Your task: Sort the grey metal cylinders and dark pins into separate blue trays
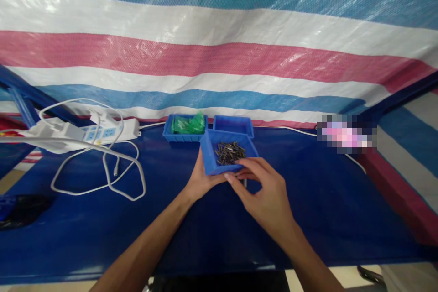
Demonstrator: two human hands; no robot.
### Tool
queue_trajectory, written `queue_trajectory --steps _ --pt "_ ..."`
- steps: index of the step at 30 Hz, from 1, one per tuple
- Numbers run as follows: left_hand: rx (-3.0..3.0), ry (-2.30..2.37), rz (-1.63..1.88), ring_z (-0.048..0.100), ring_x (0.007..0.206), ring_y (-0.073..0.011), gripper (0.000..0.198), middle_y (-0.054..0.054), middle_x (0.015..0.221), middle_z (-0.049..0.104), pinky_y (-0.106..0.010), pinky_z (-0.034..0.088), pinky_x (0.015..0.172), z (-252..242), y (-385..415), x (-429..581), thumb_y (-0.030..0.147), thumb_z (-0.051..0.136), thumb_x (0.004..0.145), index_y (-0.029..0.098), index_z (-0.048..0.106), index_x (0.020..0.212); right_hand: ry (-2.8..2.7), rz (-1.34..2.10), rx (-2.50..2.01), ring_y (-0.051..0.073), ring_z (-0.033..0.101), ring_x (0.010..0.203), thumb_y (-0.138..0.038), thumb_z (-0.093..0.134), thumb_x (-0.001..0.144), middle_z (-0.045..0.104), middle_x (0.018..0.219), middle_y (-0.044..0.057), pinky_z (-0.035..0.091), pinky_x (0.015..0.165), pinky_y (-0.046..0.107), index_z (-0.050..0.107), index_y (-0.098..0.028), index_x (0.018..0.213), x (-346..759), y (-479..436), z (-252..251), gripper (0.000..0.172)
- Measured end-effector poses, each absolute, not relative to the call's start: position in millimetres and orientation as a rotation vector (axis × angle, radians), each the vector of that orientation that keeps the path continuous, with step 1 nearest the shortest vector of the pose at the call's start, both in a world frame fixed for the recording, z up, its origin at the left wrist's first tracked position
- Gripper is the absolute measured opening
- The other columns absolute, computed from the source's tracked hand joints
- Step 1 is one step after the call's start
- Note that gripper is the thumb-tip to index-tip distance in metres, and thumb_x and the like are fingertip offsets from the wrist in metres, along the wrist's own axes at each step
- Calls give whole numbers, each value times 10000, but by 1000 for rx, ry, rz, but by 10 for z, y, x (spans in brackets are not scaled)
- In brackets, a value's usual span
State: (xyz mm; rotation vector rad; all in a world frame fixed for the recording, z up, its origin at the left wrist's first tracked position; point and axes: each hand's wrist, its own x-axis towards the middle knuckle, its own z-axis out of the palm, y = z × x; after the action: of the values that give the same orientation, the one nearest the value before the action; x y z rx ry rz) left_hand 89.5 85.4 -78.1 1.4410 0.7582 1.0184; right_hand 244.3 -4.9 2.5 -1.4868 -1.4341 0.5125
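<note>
A blue plastic bin [211, 164] is held up over the table, tilted toward me. Many small metal screws or pins [230, 153] lie inside it. My left hand [201, 180] grips the bin from its left side and underneath. At the bin's near right edge is my right hand [265, 185], thumb below the rim and fingers reaching over it beside the metal pieces. Whether its fingertips hold a piece is too small to tell. Behind stand a blue bin [185, 138] with a green plastic bag [190, 124] in it and another blue bin [233, 124], whose visible inside shows nothing.
On the left, a white power strip [132, 128] with plugs and looped white cables [141, 178] lies on the blue table [325, 210]. A dark object [25, 210] sits at the left edge. A blurred pink item [345, 136] is at the back right, before a striped tarp [205, 57].
</note>
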Motion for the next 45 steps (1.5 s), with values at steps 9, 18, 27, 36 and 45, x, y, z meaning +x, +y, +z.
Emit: queue_trajectory --steps 9,18,27,36,45 --pt "1411 903 1173 667 1234 -346 1121 -136 1371 618 -517 607 1008 -783 1107 586 600 906 652 256 305 1534 -1477 75 -1925 384 634 1169 -496 716 871 647 1275 182 526 991 546 595 -188 1300 2770 405 -654 542" --pt "1433 861 1087 673 1210 -338 1091 -126 1338 651 -525 582 1037 -633 1073 555 431 966 611 235 388 1515 -1652 -15 -2048 311 706 1025 -477 566 993 645 1271 144 550 792 377 579 -229 1391 2811 482 -899 469" --pt "1630 772 982 647 1263 -355 997 -147 1394 633 -510 553 1071 -411 1097 607 387 968 630 210 458 1468 -1488 75 -1912 282 697 1044 -426 514 1022 696 1204 128 547 878 379 663 -211 1272 2938 533 -908 361" --pt "1942 805 850 688 1174 -343 981 -164 1354 671 -488 565 1005 -164 1198 757 442 934 681 185 445 1493 -1285 365 -1487 158 572 638 -310 594 945 698 981 48 500 631 310 669 -208 1119 3039 391 -773 215" --pt "2220 905 730 662 1236 -363 1107 -180 1446 623 -482 531 1053 3 1280 972 577 872 709 175 347 1596 -1352 895 -1095 163 601 652 -309 730 922 654 780 -2 508 617 301 674 -226 1215 3107 299 -721 309"
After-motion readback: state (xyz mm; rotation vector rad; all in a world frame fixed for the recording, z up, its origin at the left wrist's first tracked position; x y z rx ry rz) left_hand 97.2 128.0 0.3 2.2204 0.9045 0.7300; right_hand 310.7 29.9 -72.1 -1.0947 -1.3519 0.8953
